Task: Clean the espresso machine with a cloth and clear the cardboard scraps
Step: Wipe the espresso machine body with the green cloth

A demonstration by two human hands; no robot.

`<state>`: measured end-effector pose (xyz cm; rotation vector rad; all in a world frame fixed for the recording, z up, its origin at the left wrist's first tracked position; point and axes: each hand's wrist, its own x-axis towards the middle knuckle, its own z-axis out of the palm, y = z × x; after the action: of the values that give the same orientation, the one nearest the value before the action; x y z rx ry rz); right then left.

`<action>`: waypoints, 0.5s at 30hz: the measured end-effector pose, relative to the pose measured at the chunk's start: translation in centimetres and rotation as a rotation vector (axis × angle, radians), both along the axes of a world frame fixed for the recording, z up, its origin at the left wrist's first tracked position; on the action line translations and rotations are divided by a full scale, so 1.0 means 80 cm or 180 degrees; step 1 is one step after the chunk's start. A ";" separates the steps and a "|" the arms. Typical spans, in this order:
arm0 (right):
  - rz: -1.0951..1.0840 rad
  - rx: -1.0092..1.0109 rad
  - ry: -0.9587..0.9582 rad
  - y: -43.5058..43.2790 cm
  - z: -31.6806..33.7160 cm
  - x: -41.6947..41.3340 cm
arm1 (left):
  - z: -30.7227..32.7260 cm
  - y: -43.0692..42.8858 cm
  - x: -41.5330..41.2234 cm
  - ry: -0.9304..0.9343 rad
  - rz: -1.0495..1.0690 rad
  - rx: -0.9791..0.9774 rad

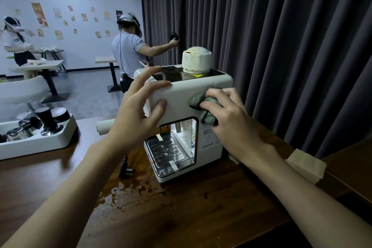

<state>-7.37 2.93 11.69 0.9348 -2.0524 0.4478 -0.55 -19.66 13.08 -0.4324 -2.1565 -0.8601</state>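
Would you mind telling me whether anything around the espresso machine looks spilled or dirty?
Yes: brown liquid is puddled and spattered on the wooden table in front of the espresso machine, and the white cap on top carries brownish stains.

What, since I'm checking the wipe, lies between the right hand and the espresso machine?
A bunched green cloth, gripped by the right hand against the espresso machine; the head view shows it.
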 end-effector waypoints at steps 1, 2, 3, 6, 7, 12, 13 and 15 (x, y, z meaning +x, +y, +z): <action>-0.0033 -0.0019 0.0062 0.000 -0.004 0.001 | 0.001 -0.001 0.001 -0.0013 -0.0030 0.0002; -0.0055 -0.0142 0.0082 -0.002 -0.007 0.003 | 0.001 -0.002 0.002 -0.0037 -0.0059 0.0014; -0.0067 -0.0341 0.0062 -0.004 -0.007 0.006 | 0.002 -0.004 0.003 -0.0066 -0.0081 0.0034; -0.0066 -0.1135 -0.0133 -0.021 0.010 0.011 | 0.006 -0.005 0.005 -0.0133 -0.0141 0.0127; -0.0045 -0.1304 -0.0184 -0.029 0.016 0.012 | 0.008 -0.005 0.005 -0.0140 -0.0183 0.0196; 0.0118 -0.1277 -0.0436 -0.062 0.005 0.031 | 0.009 -0.003 0.006 -0.0158 -0.0339 0.0391; 0.0167 -0.1321 -0.0476 -0.065 -0.001 0.034 | 0.008 -0.002 0.005 -0.0155 -0.0339 0.0394; 0.0311 -0.1532 -0.0591 -0.067 -0.004 0.037 | 0.007 -0.003 0.004 -0.0143 -0.0318 0.0392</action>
<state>-4.40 -2.44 11.37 0.7189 -1.9331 1.0608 -0.26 -19.87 13.62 -0.4654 -2.1231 -1.0611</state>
